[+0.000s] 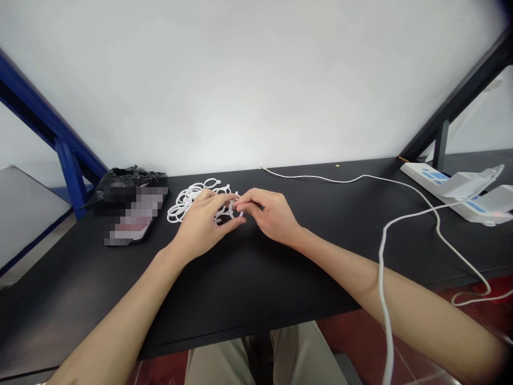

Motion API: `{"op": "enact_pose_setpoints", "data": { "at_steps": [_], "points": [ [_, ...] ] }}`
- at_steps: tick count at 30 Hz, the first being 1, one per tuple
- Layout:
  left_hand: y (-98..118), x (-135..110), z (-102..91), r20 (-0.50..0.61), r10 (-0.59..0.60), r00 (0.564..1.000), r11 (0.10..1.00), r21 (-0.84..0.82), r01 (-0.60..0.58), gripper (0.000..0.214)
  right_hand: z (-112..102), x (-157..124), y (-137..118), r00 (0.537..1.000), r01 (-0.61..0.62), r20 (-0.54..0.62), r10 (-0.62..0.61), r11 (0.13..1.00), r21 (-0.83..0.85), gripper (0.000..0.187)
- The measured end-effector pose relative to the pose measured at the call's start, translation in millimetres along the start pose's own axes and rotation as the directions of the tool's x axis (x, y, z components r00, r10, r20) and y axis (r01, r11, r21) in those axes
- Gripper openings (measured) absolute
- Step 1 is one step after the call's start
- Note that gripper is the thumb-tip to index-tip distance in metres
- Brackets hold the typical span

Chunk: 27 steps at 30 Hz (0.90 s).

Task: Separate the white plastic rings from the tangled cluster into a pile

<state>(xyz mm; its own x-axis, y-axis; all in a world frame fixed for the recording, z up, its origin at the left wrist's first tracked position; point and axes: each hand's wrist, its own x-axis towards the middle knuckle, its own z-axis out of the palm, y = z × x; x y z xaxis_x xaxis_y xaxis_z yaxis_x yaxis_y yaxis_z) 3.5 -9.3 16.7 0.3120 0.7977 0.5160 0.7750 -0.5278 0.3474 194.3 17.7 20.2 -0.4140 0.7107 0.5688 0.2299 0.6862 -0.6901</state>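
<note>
Over the middle of the table, my left hand [201,223] and my right hand [276,216] meet at one white plastic curtain ring [231,209]. The left thumb and fingers grip it from the left side. At its upper right, the right fingertips pinch it, partly covering that edge. Just behind and left of my left hand lies a loose pile of similar white rings [185,199], several with small round knobs. My left hand hides part of the pile.
On the left are a crumpled black plastic bag [128,176] and a blurred flat object [138,222]. White devices [452,190] stand at the right. A white cable [382,267] loops over the table and passes across my right forearm. A blue frame post [69,166] stands at left.
</note>
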Motion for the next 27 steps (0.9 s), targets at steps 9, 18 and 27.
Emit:
{"op": "enact_pose_setpoints", "data": {
  "at_steps": [9,18,27],
  "points": [
    [-1.7,0.9,-0.6,-0.027,0.019,0.999,0.997,0.072,-0.017,0.037,4.8,-2.4,5.6,0.995,-0.095,-0.001,0.095,0.993,-0.072,0.019],
    [-20.1,4.5,-0.7,-0.233,-0.126,0.964,0.962,0.209,0.176,0.045,2.3,-1.1,19.5,0.973,-0.214,0.034,0.227,0.951,-0.223,0.034],
    [-45.3,2.0,4.0,-0.168,-0.265,0.950,0.910,0.281,0.303,0.056,-8.6,0.7,29.2,0.953,-0.188,0.071,0.294,0.761,-0.621,0.037]
  ]
}}
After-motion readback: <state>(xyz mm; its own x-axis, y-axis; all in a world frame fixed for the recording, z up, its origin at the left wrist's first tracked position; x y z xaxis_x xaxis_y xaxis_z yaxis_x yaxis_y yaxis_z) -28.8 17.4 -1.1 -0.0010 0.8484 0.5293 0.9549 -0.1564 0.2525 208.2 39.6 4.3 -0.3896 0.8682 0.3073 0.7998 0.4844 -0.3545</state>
